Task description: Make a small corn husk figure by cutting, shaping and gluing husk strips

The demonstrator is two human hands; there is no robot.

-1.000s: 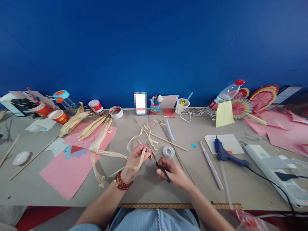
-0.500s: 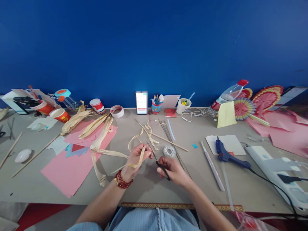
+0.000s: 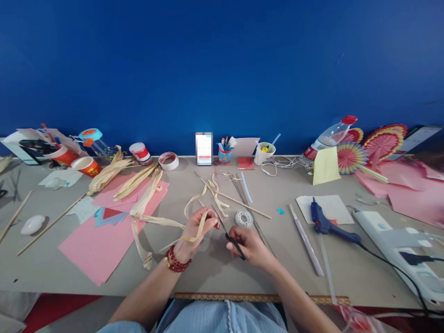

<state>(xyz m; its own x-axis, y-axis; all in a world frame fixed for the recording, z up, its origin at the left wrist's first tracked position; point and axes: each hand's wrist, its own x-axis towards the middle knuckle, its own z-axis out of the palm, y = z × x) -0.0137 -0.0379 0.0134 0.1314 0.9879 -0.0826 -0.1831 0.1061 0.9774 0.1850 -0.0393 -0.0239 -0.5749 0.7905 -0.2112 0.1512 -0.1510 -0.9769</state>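
Husk strip [image 3: 201, 227]: front centre, above grey table [image 3: 277, 268], pinched in left hand [image 3: 190, 227], tail trailing back over the wrist side. Biggest first: table. Then pink sheets [image 3: 95, 252] at left, husk bundles [image 3: 147, 194] partly on top. Blue glue gun [image 3: 322, 224] at right, partly on white paper [image 3: 342, 206]. Right hand [image 3: 250, 245] gripping black-handled scissors [image 3: 231, 238], blades toward left fingertips; can't tell if they touch the strip. Smaller: white tape roll [image 3: 238, 219] just beyond. Smallest: blue scrap [image 3: 280, 211].

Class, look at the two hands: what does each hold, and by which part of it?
Right hand: scissors, by the black handles. Left hand: a corn husk strip, pinched between thumb and fingers, away from its loose trailing end.
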